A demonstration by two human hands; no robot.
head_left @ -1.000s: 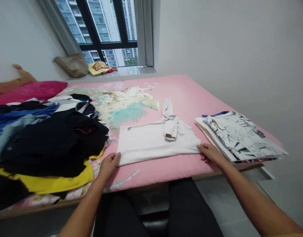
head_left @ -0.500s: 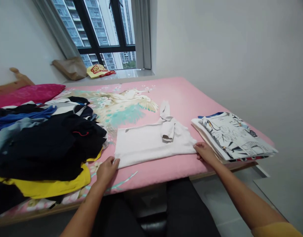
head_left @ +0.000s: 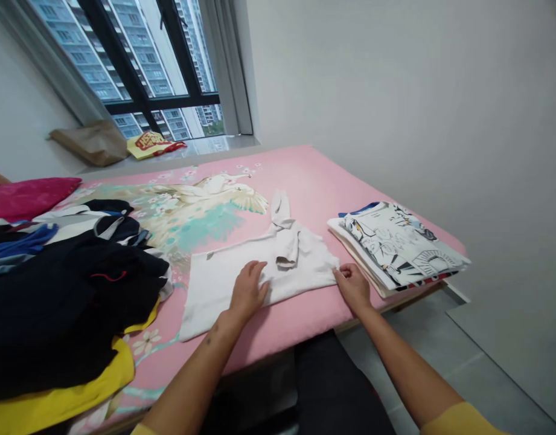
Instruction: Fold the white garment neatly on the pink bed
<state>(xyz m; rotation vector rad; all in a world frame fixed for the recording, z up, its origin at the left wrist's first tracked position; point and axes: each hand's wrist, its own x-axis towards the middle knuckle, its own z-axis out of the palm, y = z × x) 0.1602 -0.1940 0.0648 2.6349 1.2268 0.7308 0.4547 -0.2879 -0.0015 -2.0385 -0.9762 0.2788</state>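
A white long-sleeved shirt point(head_left: 232, 284) lies folded into a long strip near the front edge of the bed. One sleeve point(head_left: 284, 241) is doubled back on top, its end lying toward the far side. My left hand point(head_left: 249, 291) is over the middle of the shirt, thumb and fingers apart, gripping nothing. At the shirt's right end, my right hand point(head_left: 354, 289) pinches the edge of the cloth between thumb and fingers. Close to the right of that hand sits a stack of folded shirts point(head_left: 399, 244), with a white printed one on top.
A heap of loose clothes point(head_left: 73, 284), mostly black with yellow and blue pieces, covers the left of the pink bed point(head_left: 300, 175). Behind it is a magenta pillow point(head_left: 31, 196). A brown bag point(head_left: 94, 144) and a yellow packet point(head_left: 148, 145) rest by the window.
My left hand has let go of the shirt's left corner and moved right to its middle. My right hand stays at the right end. The view has turned rightward.
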